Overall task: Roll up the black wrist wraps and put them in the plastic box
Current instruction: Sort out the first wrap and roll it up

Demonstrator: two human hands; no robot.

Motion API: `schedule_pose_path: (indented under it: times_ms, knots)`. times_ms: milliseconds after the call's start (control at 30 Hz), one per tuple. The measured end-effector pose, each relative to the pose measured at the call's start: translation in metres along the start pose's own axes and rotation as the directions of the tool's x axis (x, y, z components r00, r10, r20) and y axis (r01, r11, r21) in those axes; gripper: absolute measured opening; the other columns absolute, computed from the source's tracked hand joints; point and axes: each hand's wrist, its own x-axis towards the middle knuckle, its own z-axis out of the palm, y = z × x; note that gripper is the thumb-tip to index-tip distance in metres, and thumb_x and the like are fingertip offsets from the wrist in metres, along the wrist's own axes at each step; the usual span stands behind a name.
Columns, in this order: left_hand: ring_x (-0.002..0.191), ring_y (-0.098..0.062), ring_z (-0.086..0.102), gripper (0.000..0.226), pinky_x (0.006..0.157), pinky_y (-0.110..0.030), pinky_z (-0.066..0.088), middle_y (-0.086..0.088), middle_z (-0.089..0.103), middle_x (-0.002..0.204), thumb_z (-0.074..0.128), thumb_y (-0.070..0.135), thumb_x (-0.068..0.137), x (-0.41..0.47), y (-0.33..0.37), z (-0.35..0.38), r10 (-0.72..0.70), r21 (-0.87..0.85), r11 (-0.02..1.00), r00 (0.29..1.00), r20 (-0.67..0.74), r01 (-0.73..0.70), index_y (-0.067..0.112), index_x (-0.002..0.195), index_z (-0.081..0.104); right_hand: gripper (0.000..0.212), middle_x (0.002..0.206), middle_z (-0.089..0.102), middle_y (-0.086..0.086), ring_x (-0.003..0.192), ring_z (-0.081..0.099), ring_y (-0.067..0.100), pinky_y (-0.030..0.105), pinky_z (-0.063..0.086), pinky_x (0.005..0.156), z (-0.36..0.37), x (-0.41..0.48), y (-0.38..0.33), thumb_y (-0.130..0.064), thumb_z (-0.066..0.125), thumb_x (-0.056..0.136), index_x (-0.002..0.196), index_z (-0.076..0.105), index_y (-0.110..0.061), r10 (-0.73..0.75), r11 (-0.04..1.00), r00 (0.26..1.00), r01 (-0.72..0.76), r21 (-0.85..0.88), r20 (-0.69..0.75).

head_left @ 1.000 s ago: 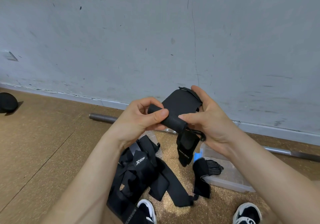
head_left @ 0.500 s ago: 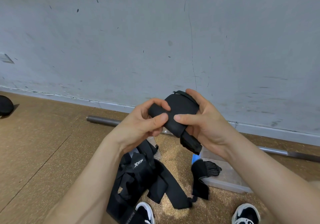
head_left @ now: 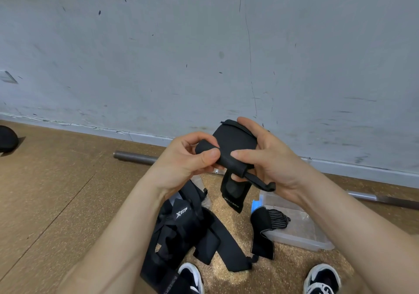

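Left hand [head_left: 188, 157] and right hand [head_left: 269, 157] both pinch one black wrist wrap [head_left: 233, 148] in the air above the plastic box [head_left: 301, 232], thumbs on the near face, fingers curled behind. Wrap is matte, finely textured fabric, partly rolled into a tight tube at the left hand; a wider flat flap stands up behind the right fingers, and a loose tail with small lettering hangs down toward the floor. A thin black loop sticks out by the right palm. Box is clear, shallow, rectangular, on the speckled cork floor [head_left: 56, 191], its right end hidden by the right forearm. A black wrap with a grey-striped end [head_left: 269, 221] drapes over the box's near-left rim; a bit of blue shows beside it, can't tell what. Left of the box lies a tangled pile of black straps [head_left: 192, 230], one piece with white logo text, partly covered by the left forearm. A metal bar [head_left: 136, 157] lies behind the box along the scuffed grey wall [head_left: 204, 55], middle hidden by hands. Two black-and-white shoes [head_left: 322, 277], cut off at the frame bottom.
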Motion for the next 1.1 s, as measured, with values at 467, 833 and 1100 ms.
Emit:
schedule_pose_path:
  times_ms: [467,833,1100]
  knots:
    - [0.048,-0.011,0.044,0.021,0.045,-0.021,0.036,0.003,0.062,0.075,0.072,0.022,0.088,0.005,-0.001,0.017,0.017,0.206,0.978,0.979,-0.203,0.025,0.025,0.081,0.052,0.077,0.133,0.06,-0.002,0.115,0.064,0.014,0.033,0.051,0.1,0.011,-0.001,0.004,-0.018,0.077,0.078,0.146,0.043,-0.028,-0.124,0.977,0.992,0.119,-0.179,-0.019]
    - [0.072,-0.006,0.063,0.037,0.07,-0.018,0.051,0.007,0.069,0.089,0.076,0.001,0.073,-0.004,0.002,-0.008,0.086,0.102,0.991,0.996,0.039,-0.089,0.017,0.105,0.067,0.081,0.125,0.067,0.011,0.102,0.07,0.022,0.026,0.058,0.079,0.002,0.002,-0.005,0.004,0.075,0.071,0.144,0.045,-0.012,-0.069,0.986,0.997,0.064,0.155,0.026]
    - [0.084,-0.009,0.066,0.035,0.073,-0.019,0.052,0.004,0.071,0.09,0.091,0.03,0.057,0.0,-0.001,-0.009,0.144,0.146,0.979,0.99,-0.007,-0.141,0.023,0.089,0.077,0.063,0.114,0.067,0.01,0.081,0.07,0.016,0.024,0.054,0.059,0.005,-0.003,-0.005,0.003,0.071,0.081,0.136,0.048,-0.017,-0.051,0.994,0.999,0.051,0.094,0.003]
